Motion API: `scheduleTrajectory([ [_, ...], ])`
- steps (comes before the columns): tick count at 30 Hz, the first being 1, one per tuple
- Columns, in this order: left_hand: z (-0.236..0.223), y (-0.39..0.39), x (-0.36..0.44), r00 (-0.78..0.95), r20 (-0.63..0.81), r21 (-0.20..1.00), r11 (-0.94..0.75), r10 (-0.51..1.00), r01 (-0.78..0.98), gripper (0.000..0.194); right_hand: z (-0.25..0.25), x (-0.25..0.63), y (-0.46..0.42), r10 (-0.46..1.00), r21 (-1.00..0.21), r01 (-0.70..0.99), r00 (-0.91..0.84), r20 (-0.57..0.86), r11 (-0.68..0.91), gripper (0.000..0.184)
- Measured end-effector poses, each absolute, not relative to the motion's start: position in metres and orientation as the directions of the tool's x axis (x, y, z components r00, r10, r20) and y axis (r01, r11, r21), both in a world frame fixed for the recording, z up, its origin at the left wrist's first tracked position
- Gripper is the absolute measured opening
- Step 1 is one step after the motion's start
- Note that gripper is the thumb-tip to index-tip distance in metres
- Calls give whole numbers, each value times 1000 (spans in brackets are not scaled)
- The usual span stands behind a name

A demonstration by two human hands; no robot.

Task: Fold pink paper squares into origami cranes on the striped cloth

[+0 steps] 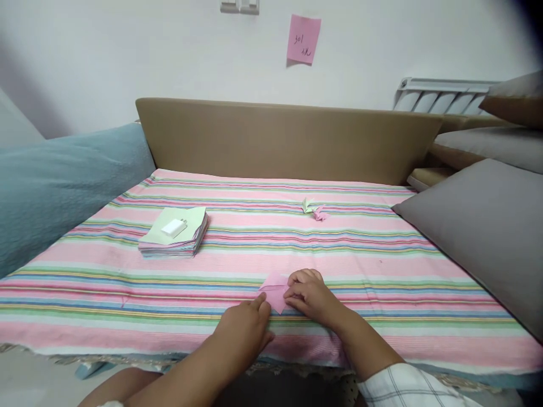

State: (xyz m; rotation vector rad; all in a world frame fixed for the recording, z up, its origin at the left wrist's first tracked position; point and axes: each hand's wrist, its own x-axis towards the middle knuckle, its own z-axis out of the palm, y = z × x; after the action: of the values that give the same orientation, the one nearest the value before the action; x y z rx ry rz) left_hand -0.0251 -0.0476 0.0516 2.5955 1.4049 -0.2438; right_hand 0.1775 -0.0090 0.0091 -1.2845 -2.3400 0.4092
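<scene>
Right hand (313, 295) and left hand (245, 323) at opposite sides of one small pink paper (275, 293)

The pink paper lies between the two hands, flat or nearly so on the striped cloth (237, 261). From the right hand it lies directly to the left, at the fingertips; from the left hand it lies ahead and slightly right, just past the fingertips. Neither hand is nearer, since both touch it.

The right hand is closed down, thumb and fingers pinching the sheet's right edge. The left hand has its fingers partly bent, with fingertips on the near left edge; whether it grips or only presses, I cannot tell. One corner points away from the body and another back toward it, between the hands. A fold line runs crosswise, roughly from the left fingertips' side toward the right fingers. Those fingers cover the right end, so the sheet's long axis is uncertain.

Beyond the right hand, well apart, a folded green paper (306, 207) and a folded pink piece (320, 215) sit side by side. Ahead and left of the left hand is a paper stack (186, 246) with a white adapter (173, 227) on top.
</scene>
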Motion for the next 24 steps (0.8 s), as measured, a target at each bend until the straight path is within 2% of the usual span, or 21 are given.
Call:
scheduleTrajectory([
  [4, 58, -42, -33, 484, -205, 45, -486, 851, 873, 32, 8, 177, -9, 860, -459, 729, -456, 227, 508, 4],
  [8, 66, -40, -35, 450, -175, 28, -453, 876, 891, 24, 7, 178, -9, 866, -522, 694, -440, 239, 497, 5],
  [11, 66, -44, -31, 540, -109, 74, -535, 834, 841, 28, 10, 178, -10, 868, -590, 642, -426, 257, 490, 8],
  [14, 56, -51, -23, 652, -92, 168, -634, 753, 755, 20, 16, 177, -11, 894, -646, 622, -365, 259, 441, 8],
  [15, 52, -52, -21, 662, -96, 186, -640, 743, 745, 21, 17, 177, -12, 906, -665, 620, -340, 252, 417, 11],
  [18, 41, -49, -17, 632, -116, 176, -611, 766, 772, 46, 19, 175, -13, 926, -718, 589, -290, 242, 372, 21],
  [20, 38, -45, -17, 598, -107, 148, -582, 794, 799, 51, 19, 174, -15, 936, -783, 526, -284, 207, 332, 25],
  [24, 40, -36, -19, 589, -30, 131, -581, 808, 803, 44, 18, 169, -20, 940, -957, 266, -340, 20, 116, 23],
])
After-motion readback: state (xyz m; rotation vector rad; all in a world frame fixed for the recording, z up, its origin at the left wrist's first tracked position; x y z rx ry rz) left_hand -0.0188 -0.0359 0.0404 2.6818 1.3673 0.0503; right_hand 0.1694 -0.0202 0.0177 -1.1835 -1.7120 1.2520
